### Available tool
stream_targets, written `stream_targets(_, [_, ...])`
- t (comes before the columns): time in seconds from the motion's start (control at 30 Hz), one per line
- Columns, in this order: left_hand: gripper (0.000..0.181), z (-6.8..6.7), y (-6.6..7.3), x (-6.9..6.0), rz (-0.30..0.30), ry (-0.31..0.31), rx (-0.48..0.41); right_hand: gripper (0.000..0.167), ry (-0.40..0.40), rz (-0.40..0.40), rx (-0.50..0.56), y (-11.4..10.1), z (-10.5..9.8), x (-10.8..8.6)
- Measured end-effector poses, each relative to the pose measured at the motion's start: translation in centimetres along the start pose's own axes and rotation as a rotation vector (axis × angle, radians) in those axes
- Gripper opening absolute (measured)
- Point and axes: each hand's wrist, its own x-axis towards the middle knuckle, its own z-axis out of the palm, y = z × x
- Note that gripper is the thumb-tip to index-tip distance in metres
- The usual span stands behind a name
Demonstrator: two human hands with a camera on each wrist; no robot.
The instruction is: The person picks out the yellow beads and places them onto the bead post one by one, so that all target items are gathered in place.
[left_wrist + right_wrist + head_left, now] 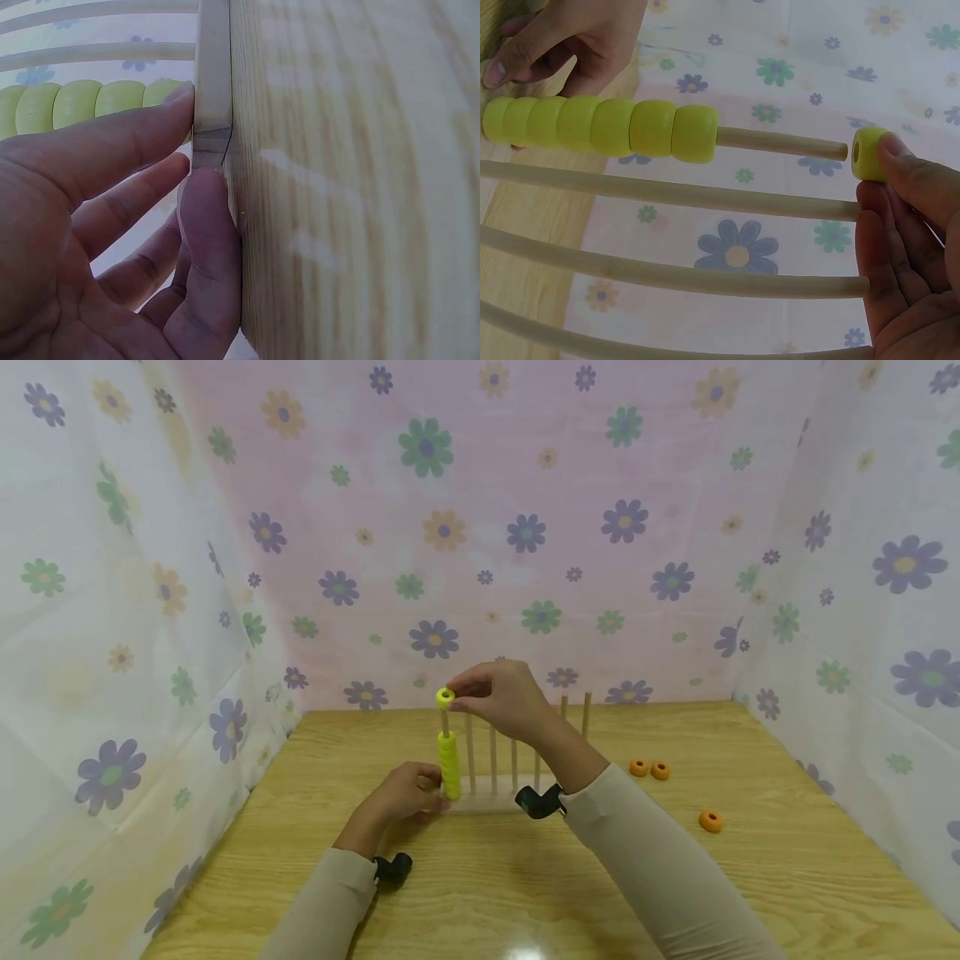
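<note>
My right hand (504,700) pinches a yellow bead (868,154) between thumb and fingers. In the right wrist view, the bead's hole faces the tip of the leftmost wooden rod (780,141), with a small gap between. Several yellow beads (448,766) are stacked on the lower part of that rod. My left hand (405,792) holds the left end of the wooden base (214,67) of the peg rack, low beside the stack. Its thumb lies close against the lowest bead in the left wrist view.
Several bare rods (492,760) stand in a row to the right of the stack, partly behind my right hand. Further right on the wooden table (465,893) lie two orange beads (649,769) side by side and another orange bead (711,821) nearer. Flowered cloth (480,485) encloses the table.
</note>
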Motion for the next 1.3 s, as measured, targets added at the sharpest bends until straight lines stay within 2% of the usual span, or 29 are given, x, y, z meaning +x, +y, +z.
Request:
stream_targets(0.43, [0.049,-0.07,-0.08,-0.12,0.002,-0.009,0.003,0.016,-0.003,0.062,-0.002,-0.27,0.53,0.13])
stream_targets(1.03, [0.047,-0.17,-0.42,0.23,0.011,-0.019,-0.001,0.013,-0.011,0.097,-0.043,-0.52,0.54,0.46])
stream_targets(1.3, [0.046,-0.22,-0.37,0.25,0.013,-0.021,0.006,0.013,-0.011,0.087,-0.058,-0.35,0.57,0.49])
